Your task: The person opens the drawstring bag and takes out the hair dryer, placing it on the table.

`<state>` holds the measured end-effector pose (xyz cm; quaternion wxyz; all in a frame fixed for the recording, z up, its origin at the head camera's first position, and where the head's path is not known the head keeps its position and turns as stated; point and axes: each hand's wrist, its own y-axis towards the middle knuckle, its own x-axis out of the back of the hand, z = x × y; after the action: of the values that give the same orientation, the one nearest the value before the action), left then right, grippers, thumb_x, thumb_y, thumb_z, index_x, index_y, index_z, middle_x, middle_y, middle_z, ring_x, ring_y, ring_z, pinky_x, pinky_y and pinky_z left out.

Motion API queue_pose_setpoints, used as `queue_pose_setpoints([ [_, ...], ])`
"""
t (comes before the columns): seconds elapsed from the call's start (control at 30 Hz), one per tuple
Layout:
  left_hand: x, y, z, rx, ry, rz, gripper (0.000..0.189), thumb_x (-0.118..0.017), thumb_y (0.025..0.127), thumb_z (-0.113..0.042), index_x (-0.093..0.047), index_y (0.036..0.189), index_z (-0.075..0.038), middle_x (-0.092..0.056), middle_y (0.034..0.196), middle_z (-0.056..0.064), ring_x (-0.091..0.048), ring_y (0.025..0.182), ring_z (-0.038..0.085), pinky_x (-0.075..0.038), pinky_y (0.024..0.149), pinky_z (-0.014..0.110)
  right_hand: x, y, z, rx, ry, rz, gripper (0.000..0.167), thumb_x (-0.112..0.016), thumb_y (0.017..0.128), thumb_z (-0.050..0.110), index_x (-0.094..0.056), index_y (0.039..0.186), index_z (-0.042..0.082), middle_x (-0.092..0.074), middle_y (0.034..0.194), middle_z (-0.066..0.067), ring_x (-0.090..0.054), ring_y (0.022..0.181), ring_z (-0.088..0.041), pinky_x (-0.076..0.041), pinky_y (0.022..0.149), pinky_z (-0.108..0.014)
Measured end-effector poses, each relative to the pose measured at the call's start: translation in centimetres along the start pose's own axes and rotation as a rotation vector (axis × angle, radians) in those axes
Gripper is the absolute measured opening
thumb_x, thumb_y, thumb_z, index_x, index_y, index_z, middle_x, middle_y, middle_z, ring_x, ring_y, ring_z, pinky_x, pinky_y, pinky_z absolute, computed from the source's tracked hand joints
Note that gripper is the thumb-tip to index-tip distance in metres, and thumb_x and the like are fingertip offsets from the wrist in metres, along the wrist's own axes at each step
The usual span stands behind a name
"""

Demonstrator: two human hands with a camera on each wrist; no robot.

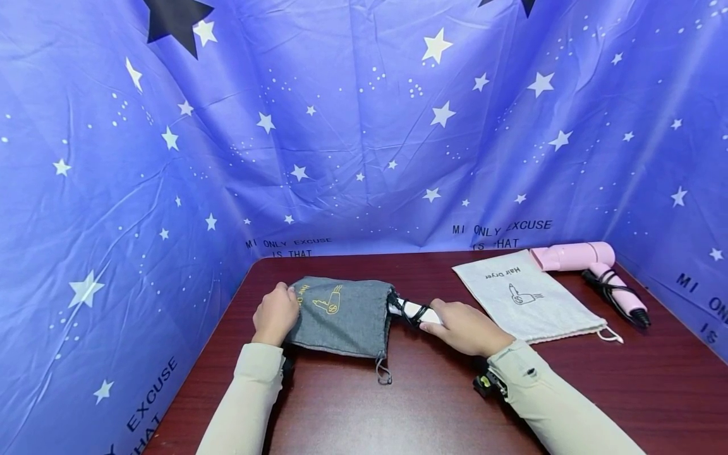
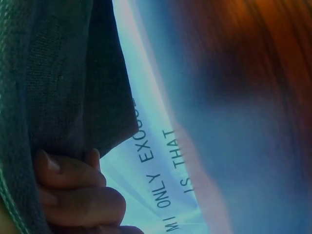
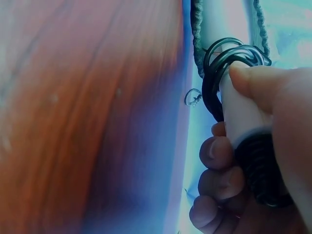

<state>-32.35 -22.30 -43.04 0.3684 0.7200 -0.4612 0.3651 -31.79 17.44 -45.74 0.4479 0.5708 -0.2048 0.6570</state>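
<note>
A grey cloth drawstring bag [image 1: 355, 325] with a yellow hair dryer print lies sideways, held up at the table's left half. My left hand [image 1: 276, 314] grips its far left end, with the fingers curled into the cloth in the left wrist view. At the bag's open right end, my right hand [image 1: 469, 326] holds the white handle of a hair dryer [image 3: 241, 109]. A black cord [image 3: 213, 92] is wound around that handle. The rest of the hair dryer is hidden inside the bag. A drawstring loop [image 1: 383, 373] hangs from the bag's near corner.
A pale drawstring bag [image 1: 546, 316] printed "Hair Dryer" lies flat at the right. Beside it, a pink hair dryer [image 1: 574, 256] with its black cord wrapped round the handle rests near the back right corner. Blue star-patterned cloth [image 1: 352, 126] hangs around the dark red table [image 1: 352, 411].
</note>
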Motion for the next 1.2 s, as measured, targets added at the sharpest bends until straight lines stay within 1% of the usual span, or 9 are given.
queue_pose_setpoints([
  [0.23, 0.0, 0.0, 0.1, 0.009, 0.000, 0.002, 0.042, -0.037, 0.108, -0.033, -0.062, 0.118, -0.001, -0.069, 0.117, 0.031, -0.067, 0.101, 0.051, -0.052, 0.079, 0.066, -0.1, 0.1, -0.3, -0.010, 0.001, 0.000, 0.033, -0.065, 0.099, 0.047, -0.058, 0.101, 0.015, -0.060, 0.079, 0.005, -0.060, 0.074, -0.010, -0.050, 0.069, -0.039],
  [0.5, 0.1, 0.0, 0.3, 0.024, 0.013, 0.047, 0.044, -0.035, 0.108, -0.032, -0.059, 0.122, 0.003, -0.067, 0.120, 0.032, -0.066, 0.104, 0.052, -0.051, 0.083, 0.066, -0.1, 0.2, -0.5, -0.028, 0.022, 0.019, 0.037, -0.064, 0.099, 0.049, -0.059, 0.104, 0.014, -0.062, 0.080, 0.005, -0.060, 0.075, -0.010, -0.051, 0.069, -0.040],
  [0.73, 0.1, 0.0, 0.5, 0.032, 0.007, 0.055, 0.043, -0.035, 0.107, -0.031, -0.060, 0.113, 0.003, -0.068, 0.118, 0.032, -0.066, 0.102, 0.051, -0.052, 0.081, 0.065, -0.1, 0.2, -0.8, -0.026, 0.029, 0.009, 0.033, -0.067, 0.099, 0.044, -0.058, 0.103, 0.013, -0.057, 0.076, 0.006, -0.056, 0.071, -0.010, -0.050, 0.069, -0.039],
  [0.83, 0.0, 0.0, 0.6, 0.029, 0.006, 0.056, 0.042, -0.034, 0.106, -0.030, -0.060, 0.111, 0.003, -0.068, 0.117, 0.032, -0.066, 0.101, 0.051, -0.052, 0.080, 0.065, -0.2, 0.1, -0.9, -0.021, 0.029, 0.006, 0.032, -0.067, 0.099, 0.044, -0.058, 0.102, 0.014, -0.056, 0.076, 0.006, -0.055, 0.070, -0.009, -0.049, 0.068, -0.038],
  [1.07, 0.1, -0.2, 0.4, 0.029, 0.004, 0.081, 0.041, -0.033, 0.104, -0.028, -0.059, 0.106, 0.004, -0.067, 0.115, 0.033, -0.066, 0.099, 0.051, -0.052, 0.079, 0.064, -0.2, 0.1, -1.0, -0.015, 0.032, 0.004, 0.030, -0.068, 0.098, 0.041, -0.057, 0.101, 0.014, -0.055, 0.075, 0.005, -0.054, 0.070, -0.010, -0.049, 0.069, -0.038],
  [1.2, 0.2, -0.3, 0.3, 0.030, 0.008, 0.079, 0.040, -0.034, 0.104, -0.027, -0.059, 0.104, 0.005, -0.067, 0.114, 0.034, -0.065, 0.099, 0.052, -0.052, 0.079, 0.064, -0.2, 0.1, -1.0, -0.018, 0.036, 0.010, 0.030, -0.068, 0.098, 0.041, -0.058, 0.101, 0.013, -0.056, 0.075, 0.005, -0.054, 0.070, -0.010, -0.049, 0.069, -0.038],
])
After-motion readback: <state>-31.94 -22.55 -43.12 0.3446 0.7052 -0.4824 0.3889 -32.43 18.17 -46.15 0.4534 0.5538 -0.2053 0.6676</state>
